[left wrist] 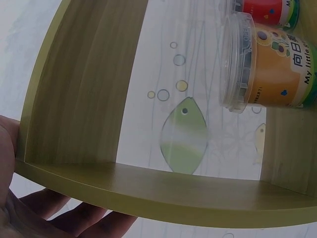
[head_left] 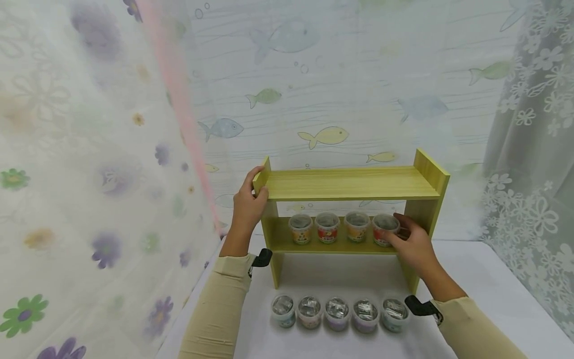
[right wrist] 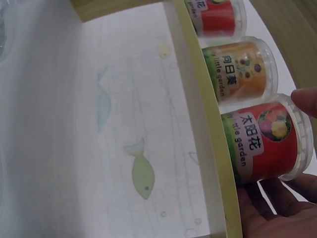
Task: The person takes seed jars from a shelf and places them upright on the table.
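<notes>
A small yellow-green wooden shelf (head_left: 341, 184) stands on the table. My left hand (head_left: 249, 203) grips its upper left side panel, thumb in front and fingers along the outer side, which the left wrist view also shows. On the middle board, plastic cups with clear lids stand in a row, their labels alternating orange and red. At the right end of that row, my right hand (head_left: 411, 243) holds a red-labelled cup (right wrist: 265, 141) between thumb and fingers, with the cup's base at the board. Next to it stands an orange-labelled cup (right wrist: 242, 72).
In front of the shelf, several lidded cups (head_left: 337, 313) with pale bases form a row on the white table (head_left: 466, 269). Behind hangs a fish-print curtain (head_left: 381, 65); a flower-print curtain (head_left: 89, 199) is at the left, lace (head_left: 538, 214) at the right.
</notes>
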A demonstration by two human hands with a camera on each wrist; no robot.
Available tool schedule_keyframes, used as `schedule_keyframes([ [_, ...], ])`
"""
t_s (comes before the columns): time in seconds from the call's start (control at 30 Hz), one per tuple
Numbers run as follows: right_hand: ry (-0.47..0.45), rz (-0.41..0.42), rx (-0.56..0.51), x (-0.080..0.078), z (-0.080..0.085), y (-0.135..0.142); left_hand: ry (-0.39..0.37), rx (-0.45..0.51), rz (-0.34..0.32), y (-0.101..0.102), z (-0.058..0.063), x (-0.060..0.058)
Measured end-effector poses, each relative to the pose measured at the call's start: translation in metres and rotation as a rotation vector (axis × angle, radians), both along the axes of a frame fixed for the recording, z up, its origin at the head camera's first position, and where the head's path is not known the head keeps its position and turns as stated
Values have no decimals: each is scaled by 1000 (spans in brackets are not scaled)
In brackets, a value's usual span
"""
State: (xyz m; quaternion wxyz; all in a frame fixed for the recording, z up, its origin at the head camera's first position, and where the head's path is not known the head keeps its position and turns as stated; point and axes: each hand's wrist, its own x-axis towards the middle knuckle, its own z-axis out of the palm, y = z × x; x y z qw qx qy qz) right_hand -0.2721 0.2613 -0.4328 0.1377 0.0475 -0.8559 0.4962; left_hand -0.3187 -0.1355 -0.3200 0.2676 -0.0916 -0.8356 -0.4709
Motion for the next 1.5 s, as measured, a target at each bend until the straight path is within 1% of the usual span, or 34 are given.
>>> schedule_keyframes([
  [0.2, 12, 4, 33, 8, 1, -1, 1, 6, -5, -1, -1, 1],
  [0.4, 97, -17, 76, 18, -1, -7, -2, -6, 3, -2, -1, 3],
  [0.5, 125, -20, 70, 24, -4, -10, 0, -14, -1, -2, -1, 3],
  [0.8, 159, -11, 35, 42, -8, -18, 8, -30, -6, 0, 1, 0],
  [1.03, 145, 36, 33, 55, -12, -36, -14, -20, 14, 1, 3, -2],
  [1.23, 148, 72, 16, 61, -22, -55, 3, -17, 11, 1, 3, -3],
  [1.37, 135, 100, -19, 63, -30, -69, 10, -15, 11, 1, 2, -3],
  [1.5, 122, 119, -73, 66, -35, -82, 0, -15, 10, 0, 1, -1],
])
